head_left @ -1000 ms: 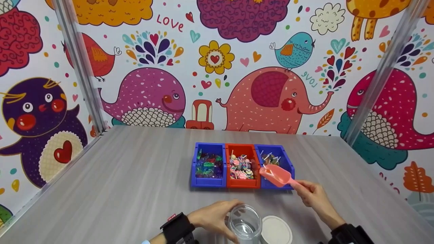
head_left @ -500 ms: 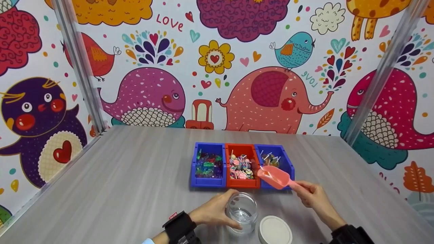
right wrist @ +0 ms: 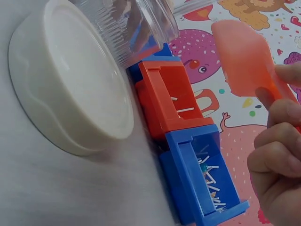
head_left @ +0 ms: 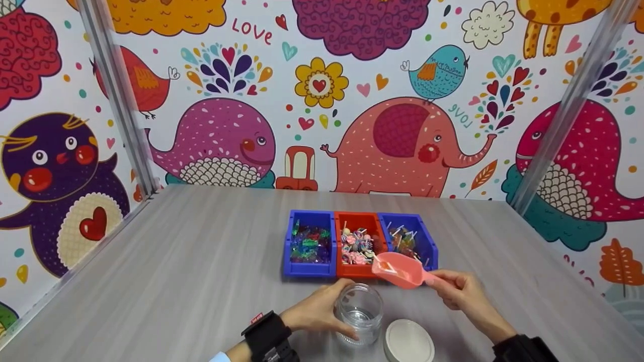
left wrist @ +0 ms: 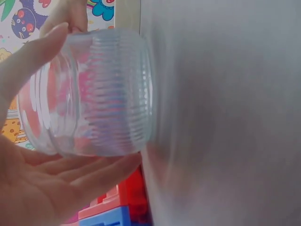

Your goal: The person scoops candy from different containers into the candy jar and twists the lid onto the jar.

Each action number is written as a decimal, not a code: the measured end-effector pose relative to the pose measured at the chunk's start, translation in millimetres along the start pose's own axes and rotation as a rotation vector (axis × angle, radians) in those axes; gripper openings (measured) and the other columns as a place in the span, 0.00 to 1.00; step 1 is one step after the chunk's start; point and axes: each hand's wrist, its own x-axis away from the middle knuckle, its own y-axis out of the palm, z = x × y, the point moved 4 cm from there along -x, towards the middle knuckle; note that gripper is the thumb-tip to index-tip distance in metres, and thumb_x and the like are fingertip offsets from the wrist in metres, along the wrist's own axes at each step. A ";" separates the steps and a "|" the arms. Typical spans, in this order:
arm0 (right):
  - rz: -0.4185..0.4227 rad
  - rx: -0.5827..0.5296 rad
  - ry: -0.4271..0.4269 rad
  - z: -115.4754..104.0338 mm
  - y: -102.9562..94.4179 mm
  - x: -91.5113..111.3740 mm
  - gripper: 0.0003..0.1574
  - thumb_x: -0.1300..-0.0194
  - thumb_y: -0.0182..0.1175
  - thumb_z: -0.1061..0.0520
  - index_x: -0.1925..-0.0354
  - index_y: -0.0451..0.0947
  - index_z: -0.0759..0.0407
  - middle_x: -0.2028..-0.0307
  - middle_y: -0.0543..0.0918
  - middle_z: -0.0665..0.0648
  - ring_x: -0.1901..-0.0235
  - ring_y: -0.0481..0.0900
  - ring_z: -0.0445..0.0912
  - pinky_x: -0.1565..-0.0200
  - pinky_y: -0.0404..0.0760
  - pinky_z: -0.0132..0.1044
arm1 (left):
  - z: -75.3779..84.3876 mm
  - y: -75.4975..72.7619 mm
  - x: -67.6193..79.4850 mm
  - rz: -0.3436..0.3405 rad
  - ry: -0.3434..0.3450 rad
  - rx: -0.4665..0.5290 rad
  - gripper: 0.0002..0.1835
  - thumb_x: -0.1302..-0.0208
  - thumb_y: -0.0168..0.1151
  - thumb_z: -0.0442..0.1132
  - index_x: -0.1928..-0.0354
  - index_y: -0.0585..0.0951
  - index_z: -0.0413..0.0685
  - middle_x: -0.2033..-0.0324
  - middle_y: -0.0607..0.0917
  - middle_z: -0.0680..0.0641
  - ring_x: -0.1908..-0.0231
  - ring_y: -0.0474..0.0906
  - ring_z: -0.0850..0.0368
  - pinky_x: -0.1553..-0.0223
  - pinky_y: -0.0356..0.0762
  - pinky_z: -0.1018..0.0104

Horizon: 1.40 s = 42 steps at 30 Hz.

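Observation:
My right hand point(head_left: 465, 296) grips the handle of a pink scoop point(head_left: 408, 276), held in the air in front of the red bin. A small orange piece with a clear, shiny part lies in the scoop; its kind is hard to tell. My left hand point(head_left: 318, 312) holds a clear glass jar point(head_left: 360, 314) round its side, thumb on one side and fingers on the other. In the left wrist view the ribbed jar point(left wrist: 108, 94) stands on the table. No lid is on it, and no candy shows inside. The scoop is above and right of the jar's mouth.
A white round lid point(head_left: 408, 342) lies right of the jar. Behind stand three joined bins: a blue bin point(head_left: 310, 271) with shiny wrapped candies, a red bin point(head_left: 360, 272) with swirled lollipops, and a blue bin point(head_left: 430, 251) with stick lollipops. Patterned walls enclose the table point(head_left: 201, 261).
The scoop has moved left and toward me, away from the right blue bin to nearer the jar. My left hand has slid the jar slightly forward, away from me.

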 end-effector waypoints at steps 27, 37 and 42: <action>-0.293 0.158 -0.267 -19.5 9.7 4.8 0.14 0.37 0.52 0.61 0.57 0.77 0.69 0.77 0.76 0.48 0.80 0.69 0.37 0.80 0.66 0.25 | -4.3 -4.5 1.1 -0.045 0.029 -0.004 0.41 0.62 0.73 0.45 0.42 0.66 0.50 0.52 0.77 0.49 0.53 0.72 0.60 0.53 0.68 0.72; -0.291 0.307 -0.335 -39.7 10.7 4.8 0.11 0.39 0.55 0.60 0.60 0.79 0.65 0.76 0.78 0.51 0.79 0.71 0.38 0.80 0.70 0.27 | -3.9 -6.2 1.5 -0.052 -0.013 -0.015 0.41 0.63 0.73 0.46 0.43 0.66 0.53 0.53 0.77 0.50 0.53 0.72 0.59 0.54 0.69 0.70; -0.286 0.393 -0.327 -47.0 10.7 5.9 0.13 0.40 0.57 0.57 0.60 0.80 0.64 0.76 0.78 0.52 0.80 0.70 0.36 0.81 0.68 0.27 | -2.9 -6.6 1.6 -0.054 -0.025 -0.008 0.41 0.63 0.73 0.47 0.42 0.66 0.54 0.53 0.77 0.51 0.53 0.72 0.59 0.54 0.70 0.68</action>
